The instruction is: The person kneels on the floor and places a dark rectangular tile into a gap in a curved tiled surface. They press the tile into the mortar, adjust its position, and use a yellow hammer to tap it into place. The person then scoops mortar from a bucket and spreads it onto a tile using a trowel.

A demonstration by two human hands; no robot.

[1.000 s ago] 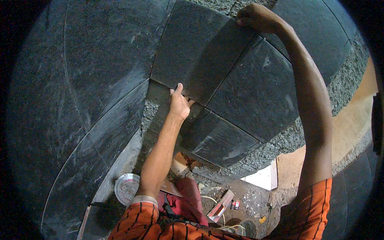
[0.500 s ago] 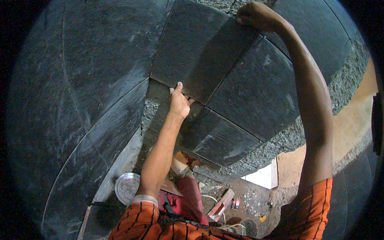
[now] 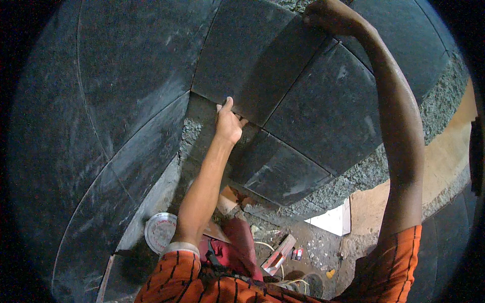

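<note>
A large dark stone-look tile [image 3: 247, 55] lies in a field of similar tiles, its lower edge open to a grey gap [image 3: 199, 108]. My left hand [image 3: 230, 123] grips that lower edge, thumb against the tile's face and fingers tucked under it. At the tile's upper right corner, my right hand [image 3: 328, 17] is closed with its fingers curled over the edge; its fingertips are partly hidden. A neighbouring dark tile [image 3: 323, 108] adjoins on the right, with a smaller tile piece [image 3: 283, 166] below it.
Dark tiles [image 3: 126, 60] cover the surface at left. Rough mortar [image 3: 364, 169] borders the tiles at right. Below are a round white lid [image 3: 160, 232], a red-and-grey tool [image 3: 279, 255], cables, rubble and a white panel [image 3: 331, 219].
The view has shifted slightly, moving the scene a little up and right. Both hands keep their places on the tile's edges, and the tile shows no clear movement.
</note>
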